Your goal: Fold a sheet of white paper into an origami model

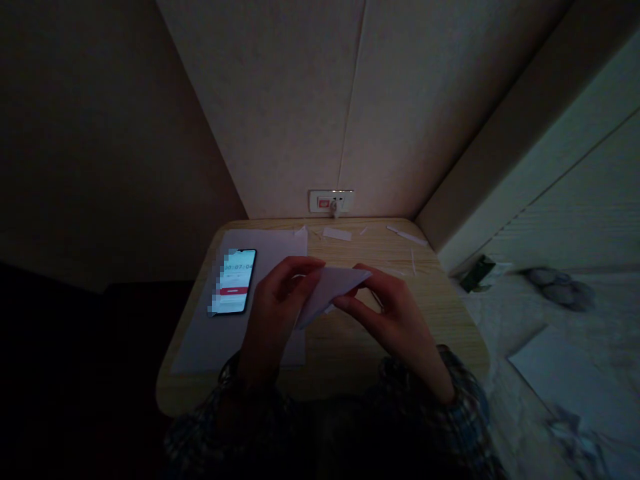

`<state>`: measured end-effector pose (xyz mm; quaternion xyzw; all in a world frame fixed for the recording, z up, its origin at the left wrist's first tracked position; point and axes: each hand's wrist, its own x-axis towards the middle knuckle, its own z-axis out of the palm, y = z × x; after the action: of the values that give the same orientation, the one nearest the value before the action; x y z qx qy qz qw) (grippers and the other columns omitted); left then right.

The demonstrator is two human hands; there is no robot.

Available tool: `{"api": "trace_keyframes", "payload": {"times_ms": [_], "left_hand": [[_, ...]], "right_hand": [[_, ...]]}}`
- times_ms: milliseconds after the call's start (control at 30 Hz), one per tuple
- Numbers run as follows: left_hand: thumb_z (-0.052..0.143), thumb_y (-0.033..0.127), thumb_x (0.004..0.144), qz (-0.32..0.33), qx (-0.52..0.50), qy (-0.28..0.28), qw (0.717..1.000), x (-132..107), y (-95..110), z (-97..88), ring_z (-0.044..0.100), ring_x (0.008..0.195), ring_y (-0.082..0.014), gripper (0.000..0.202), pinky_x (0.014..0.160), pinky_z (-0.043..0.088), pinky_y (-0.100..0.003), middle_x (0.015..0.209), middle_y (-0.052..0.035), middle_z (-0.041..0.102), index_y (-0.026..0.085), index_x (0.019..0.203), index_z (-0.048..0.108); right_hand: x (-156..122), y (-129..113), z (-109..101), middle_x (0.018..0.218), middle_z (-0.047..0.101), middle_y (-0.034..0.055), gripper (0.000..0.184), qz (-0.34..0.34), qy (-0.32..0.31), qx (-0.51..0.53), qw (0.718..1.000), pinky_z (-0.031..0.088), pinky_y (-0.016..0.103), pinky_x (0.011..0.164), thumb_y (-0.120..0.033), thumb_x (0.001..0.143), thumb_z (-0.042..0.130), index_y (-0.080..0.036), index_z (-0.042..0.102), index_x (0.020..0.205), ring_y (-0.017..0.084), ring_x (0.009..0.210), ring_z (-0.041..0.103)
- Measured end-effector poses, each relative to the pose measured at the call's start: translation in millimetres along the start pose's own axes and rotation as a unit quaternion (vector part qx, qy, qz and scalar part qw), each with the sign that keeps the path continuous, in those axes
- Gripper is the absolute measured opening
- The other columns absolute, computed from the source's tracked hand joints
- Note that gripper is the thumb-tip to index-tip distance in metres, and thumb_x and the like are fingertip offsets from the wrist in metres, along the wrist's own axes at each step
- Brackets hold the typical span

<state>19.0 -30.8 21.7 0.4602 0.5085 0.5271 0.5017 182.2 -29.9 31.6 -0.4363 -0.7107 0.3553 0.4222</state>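
Observation:
Above the small wooden table, both my hands hold a piece of folded white paper [327,290], roughly triangular with a point toward the right. My left hand [283,290] grips its left side between thumb and fingers. At the right tip, my right hand [385,300] pinches the paper between thumb and index finger. A lit phone [235,283] lies to the left of my left hand, on a stack of white paper sheets [280,250]. Dim light hides the details of the folds.
Paper scraps [337,234] lie at the back of the wooden table [435,293], with thin strips at the back right. A wall socket [331,201] with a plug sits behind it. On the floor at right are a dark green box [477,273], slippers [560,288] and a white sheet [565,373].

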Motion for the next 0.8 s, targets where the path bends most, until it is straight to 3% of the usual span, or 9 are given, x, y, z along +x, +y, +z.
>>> {"api": "trace_keyframes", "payload": {"times_ms": [267,367,533,800], "left_hand": [[0.075,0.035,0.082,-0.022,-0.002,-0.136,0.99,0,3,-11.1,0.075,0.092,-0.0221,0.032,0.077,0.06,-0.031,0.116,-0.0079,0.075,0.021,0.11,0.068],[0.08,0.029,0.078,-0.045,-0.031,-0.175,0.983,-1,3,-14.6,0.074,0.098,-0.0228,0.038,0.083,0.059,-0.032,0.121,-0.0075,0.073,0.023,0.112,0.066],[0.084,0.017,0.072,-0.074,-0.061,-0.184,0.978,-4,3,-15.3,0.075,0.09,-0.0183,0.042,0.081,0.058,-0.029,0.118,-0.0048,0.075,0.025,0.109,0.066],[0.081,0.013,0.072,-0.076,-0.072,-0.176,0.979,-3,6,-12.9,0.073,0.086,-0.0169,0.039,0.078,0.058,-0.03,0.12,-0.0052,0.072,0.024,0.106,0.066]], "right_hand": [[0,-2,-4,0.07,0.068,-0.0002,0.026,0.013,0.031,-0.023,0.999,0.048,0.029,0.066,-0.04,0.089,0.068,-0.02,0.064,0.073,0.016,0.068,0.062],[1,-3,-5,0.07,0.067,-0.0002,0.028,0.02,0.039,0.0,0.999,0.048,0.028,0.066,-0.043,0.088,0.068,-0.02,0.063,0.072,0.016,0.068,0.062],[1,-4,-5,0.069,0.065,-0.0005,0.03,0.019,0.023,0.027,0.999,0.049,0.028,0.065,-0.045,0.087,0.069,-0.021,0.061,0.071,0.015,0.067,0.061],[-1,-7,-7,0.072,0.067,0.0002,0.027,0.017,0.01,0.029,0.999,0.05,0.029,0.066,-0.043,0.085,0.072,-0.021,0.062,0.073,0.015,0.067,0.061]]}}
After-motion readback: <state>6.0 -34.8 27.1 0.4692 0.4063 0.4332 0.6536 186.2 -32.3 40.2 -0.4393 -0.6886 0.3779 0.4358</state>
